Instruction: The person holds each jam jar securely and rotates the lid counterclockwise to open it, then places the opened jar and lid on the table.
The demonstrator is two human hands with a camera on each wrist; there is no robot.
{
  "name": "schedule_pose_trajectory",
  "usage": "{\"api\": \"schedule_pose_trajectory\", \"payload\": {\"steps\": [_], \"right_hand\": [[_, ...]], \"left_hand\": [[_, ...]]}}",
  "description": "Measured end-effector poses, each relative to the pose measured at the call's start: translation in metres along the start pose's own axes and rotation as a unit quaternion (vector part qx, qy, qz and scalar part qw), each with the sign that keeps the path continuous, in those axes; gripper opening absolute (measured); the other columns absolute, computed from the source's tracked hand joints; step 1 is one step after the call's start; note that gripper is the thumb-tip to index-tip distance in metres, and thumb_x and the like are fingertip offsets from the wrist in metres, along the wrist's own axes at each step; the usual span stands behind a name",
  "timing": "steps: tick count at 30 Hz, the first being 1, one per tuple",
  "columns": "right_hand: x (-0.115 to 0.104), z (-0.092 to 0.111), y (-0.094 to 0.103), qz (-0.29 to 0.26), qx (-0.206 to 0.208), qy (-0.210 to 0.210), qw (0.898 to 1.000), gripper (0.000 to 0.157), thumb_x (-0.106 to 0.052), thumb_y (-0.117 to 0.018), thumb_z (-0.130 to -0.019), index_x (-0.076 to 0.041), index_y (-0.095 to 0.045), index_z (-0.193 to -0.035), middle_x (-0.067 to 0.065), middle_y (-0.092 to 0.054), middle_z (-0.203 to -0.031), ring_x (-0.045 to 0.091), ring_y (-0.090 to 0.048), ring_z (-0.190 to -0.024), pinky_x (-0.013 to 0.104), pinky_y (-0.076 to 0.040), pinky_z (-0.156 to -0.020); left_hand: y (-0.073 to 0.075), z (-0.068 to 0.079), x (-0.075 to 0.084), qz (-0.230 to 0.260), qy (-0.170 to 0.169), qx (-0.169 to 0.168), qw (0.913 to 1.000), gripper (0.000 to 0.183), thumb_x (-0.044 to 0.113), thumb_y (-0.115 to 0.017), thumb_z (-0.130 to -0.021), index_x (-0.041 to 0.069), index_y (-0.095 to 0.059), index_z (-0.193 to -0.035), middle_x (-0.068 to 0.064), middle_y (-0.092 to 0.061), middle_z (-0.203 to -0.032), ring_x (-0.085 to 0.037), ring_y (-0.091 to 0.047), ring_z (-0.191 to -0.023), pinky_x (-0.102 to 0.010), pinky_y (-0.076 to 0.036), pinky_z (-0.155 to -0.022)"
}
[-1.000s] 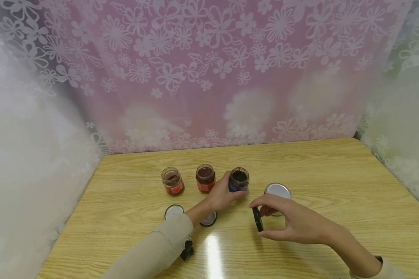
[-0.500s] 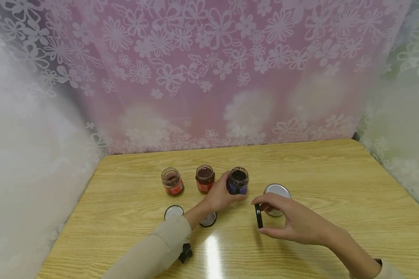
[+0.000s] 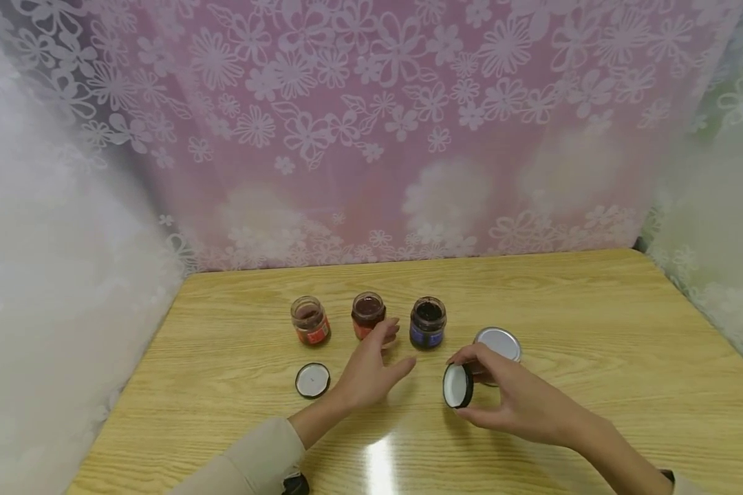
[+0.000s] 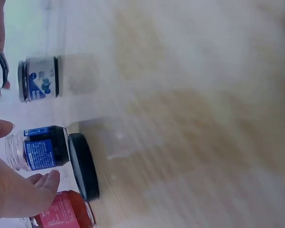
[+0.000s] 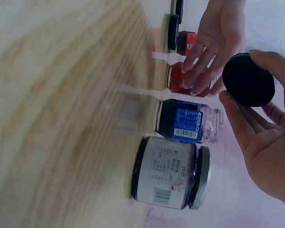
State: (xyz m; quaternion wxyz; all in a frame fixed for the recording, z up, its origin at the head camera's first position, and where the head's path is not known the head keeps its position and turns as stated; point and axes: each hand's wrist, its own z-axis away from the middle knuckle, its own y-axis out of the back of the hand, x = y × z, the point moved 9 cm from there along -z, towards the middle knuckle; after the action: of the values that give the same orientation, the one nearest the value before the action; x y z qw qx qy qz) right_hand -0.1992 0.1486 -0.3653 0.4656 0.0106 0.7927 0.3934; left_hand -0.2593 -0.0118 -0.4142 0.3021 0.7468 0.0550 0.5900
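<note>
My right hand point(image 3: 520, 399) pinches a black jar lid point(image 3: 457, 386) by its edge, the white inner side turned left. My left hand point(image 3: 368, 375) hovers with fingers spread and nothing held, beside the blue-labelled jar point(image 3: 427, 335). That jar stands uncovered, dark contents inside; the left wrist view shows its blue label point(image 4: 40, 154). To its left are two uncovered red-labelled jars, a middle jar point(image 3: 368, 311) partly behind my left fingers and an outer jar point(image 3: 312, 333). A silver-lidded jar point(image 3: 499, 341) sits partly behind my right hand.
One lid point(image 3: 312, 380) lies white side up on the wooden table point(image 3: 161, 405), in front of the outer red-labelled jar. Another black-edged lid point(image 4: 83, 166) lies under my left hand, hidden in the head view. A floral curtain point(image 3: 359, 172) hangs behind the table.
My left hand has let go of the blue-labelled jar and drawn back to the left. The right hand has turned the lid, so its white inside now shows.
</note>
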Motion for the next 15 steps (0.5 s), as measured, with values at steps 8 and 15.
{"api": "schedule_pose_trajectory", "payload": {"steps": [8,15], "right_hand": [[0.009,-0.002,-0.008,0.031,-0.001,-0.043,0.999,0.060,-0.022,-0.077,-0.082,-0.006,-0.047,-0.132,0.003,-0.053,-0.122,0.018,-0.058,-0.109,0.029,-0.049,-0.088],[0.005,-0.007,-0.017,0.055,-0.010,-0.036,0.998,0.057,-0.007,-0.080,-0.076,-0.002,-0.052,-0.125,0.002,-0.056,-0.117,0.016,-0.056,-0.105,0.029,-0.050,-0.086]], "left_hand": [[0.004,0.023,0.015,-0.230,-0.078,-0.009,0.9700,0.062,0.043,-0.063,-0.088,0.011,-0.047,-0.139,-0.006,-0.047,-0.140,-0.022,-0.045,-0.127,-0.043,-0.040,-0.099],[0.000,0.034,0.025,-0.385,-0.186,-0.009,0.9038,0.066,0.055,-0.060,-0.086,0.015,-0.050,-0.138,-0.010,-0.045,-0.142,-0.027,-0.040,-0.131,-0.045,-0.039,-0.100]]}}
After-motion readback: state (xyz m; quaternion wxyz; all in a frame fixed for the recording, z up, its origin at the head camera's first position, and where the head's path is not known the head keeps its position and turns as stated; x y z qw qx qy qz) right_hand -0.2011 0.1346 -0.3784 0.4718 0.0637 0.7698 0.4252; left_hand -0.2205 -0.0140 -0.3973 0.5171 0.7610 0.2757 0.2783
